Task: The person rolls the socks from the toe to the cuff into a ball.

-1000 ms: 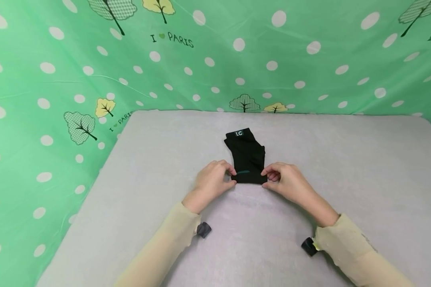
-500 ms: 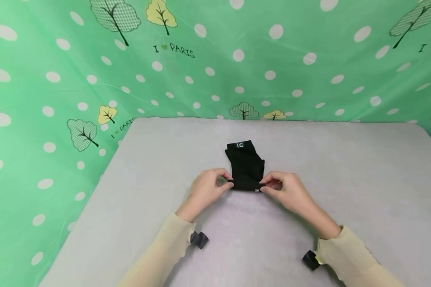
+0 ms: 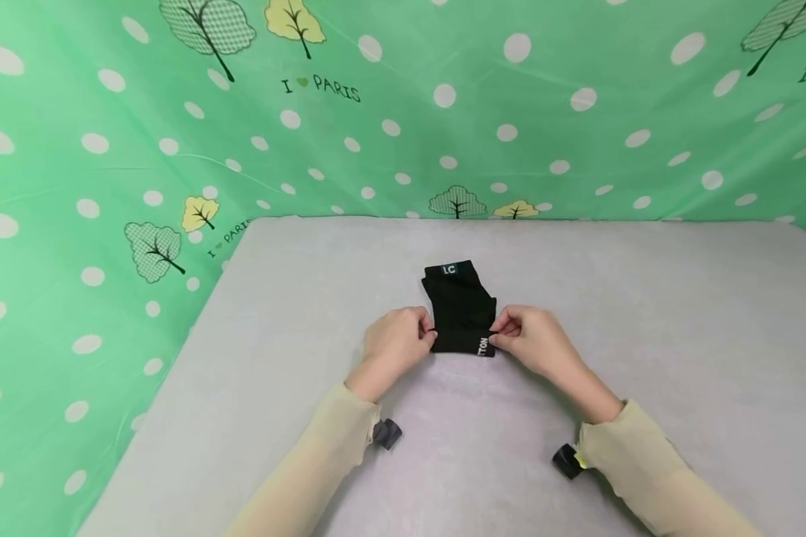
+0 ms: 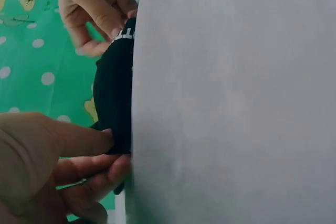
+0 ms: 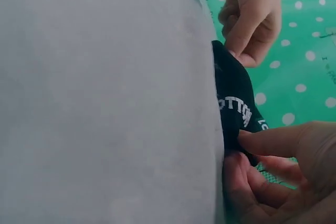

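A small black folded garment [image 3: 460,306] lies on the grey table [image 3: 645,313], with an "LC" tag at its far end and white lettering on its near fold. My left hand [image 3: 396,341] pinches the near left corner of the fold [image 4: 116,137]. On the other side my right hand [image 3: 530,339] pinches the near right corner [image 5: 239,129], beside the lettering. Both hands sit low on the table surface. The near edge is doubled back over the rest of the garment.
A green cloth backdrop [image 3: 403,112] with white dots and trees hangs behind and to the left of the table. Beige sleeves cover both forearms, each with a dark wrist camera mount [image 3: 386,432] [image 3: 566,460].
Both hands have rolled the garment's near edge away from me. The fold is thicker and white lettering has come into sight on it. The green stripe seen earlier is hidden.
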{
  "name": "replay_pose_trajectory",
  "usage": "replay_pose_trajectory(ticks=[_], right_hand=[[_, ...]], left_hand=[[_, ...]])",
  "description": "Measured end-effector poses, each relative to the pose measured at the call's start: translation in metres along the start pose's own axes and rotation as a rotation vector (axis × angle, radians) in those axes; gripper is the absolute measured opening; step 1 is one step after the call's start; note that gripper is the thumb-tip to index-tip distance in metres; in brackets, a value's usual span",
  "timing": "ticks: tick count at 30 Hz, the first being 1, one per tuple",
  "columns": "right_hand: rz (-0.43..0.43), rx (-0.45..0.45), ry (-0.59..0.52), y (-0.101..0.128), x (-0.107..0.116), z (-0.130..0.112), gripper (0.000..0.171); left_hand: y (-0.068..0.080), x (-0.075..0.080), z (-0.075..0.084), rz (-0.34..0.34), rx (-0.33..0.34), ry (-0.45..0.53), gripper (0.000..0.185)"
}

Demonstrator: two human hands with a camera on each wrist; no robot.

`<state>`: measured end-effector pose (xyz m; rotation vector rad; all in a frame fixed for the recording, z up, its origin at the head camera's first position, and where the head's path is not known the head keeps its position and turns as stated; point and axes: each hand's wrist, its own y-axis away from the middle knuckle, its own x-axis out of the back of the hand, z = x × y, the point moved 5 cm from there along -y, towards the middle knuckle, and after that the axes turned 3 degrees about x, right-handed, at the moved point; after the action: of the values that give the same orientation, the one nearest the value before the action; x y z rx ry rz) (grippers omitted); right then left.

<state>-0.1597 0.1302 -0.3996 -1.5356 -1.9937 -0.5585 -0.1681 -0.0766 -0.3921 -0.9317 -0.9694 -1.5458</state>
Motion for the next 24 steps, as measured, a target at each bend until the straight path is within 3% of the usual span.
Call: replay_pose_trajectory(ticks=[5,9,14,20,24], right_hand=[[0.0,0.093,0.117,0.001,-0.004,-0.007,0.018],[0.013,0.148,0.183,0.007,-0.007,-0.009,0.016],[0.043,0.184,0.203,0.01,-0.005,-0.01,0.012],[-0.002,0.23,0.145,0.01,-0.003,-0.009,0.02],[-0.021,0.248,0.159,0.006,-0.002,-0.008,0.027]], left_hand=[[0.005,-0.001,0.005,0.064,-0.089,-0.038,0.013],[0.011,-0.001,0.003,0.083,-0.147,-0.04,0.006],[0.01,-0.003,-0.007,0.019,-0.166,0.073,0.015],[0.003,-0.007,-0.019,-0.05,-0.146,0.277,0.026],[0.0,-0.007,-0.016,-0.059,-0.157,0.27,0.029]])
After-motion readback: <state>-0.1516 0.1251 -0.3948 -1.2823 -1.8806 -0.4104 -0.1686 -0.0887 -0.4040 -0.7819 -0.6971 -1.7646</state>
